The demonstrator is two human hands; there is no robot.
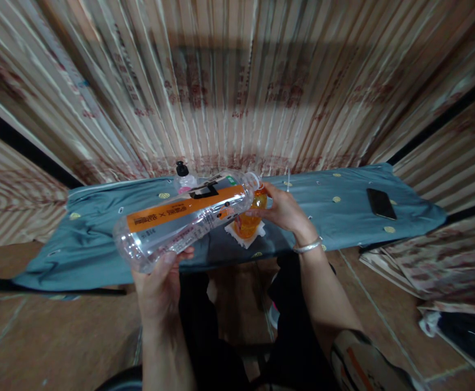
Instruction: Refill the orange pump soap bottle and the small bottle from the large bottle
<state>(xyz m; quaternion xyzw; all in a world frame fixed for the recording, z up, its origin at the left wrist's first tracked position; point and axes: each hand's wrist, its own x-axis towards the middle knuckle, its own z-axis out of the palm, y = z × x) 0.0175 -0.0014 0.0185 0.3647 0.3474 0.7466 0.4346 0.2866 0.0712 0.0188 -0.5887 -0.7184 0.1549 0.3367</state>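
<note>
My left hand (160,282) is closed round the base end of a large clear plastic bottle (188,217) with an orange and silver label. The bottle is tilted almost flat, its capless white-ringed neck pointing right and a little up. That neck is right at the top of a smaller bottle of orange colour (247,222), which stands on a folded white tissue (239,236). My right hand (282,209), with a silver bangle at the wrist, has its fingers round the upper part of the orange bottle. Whether the two mouths touch I cannot tell.
Behind the large bottle stands a pump bottle (183,176) with a black head. A dark phone (381,203) lies at the right of the narrow cloth-covered table (343,228). Striped curtains (221,81) hang close behind it. A thin white stick (288,178) is near the back edge.
</note>
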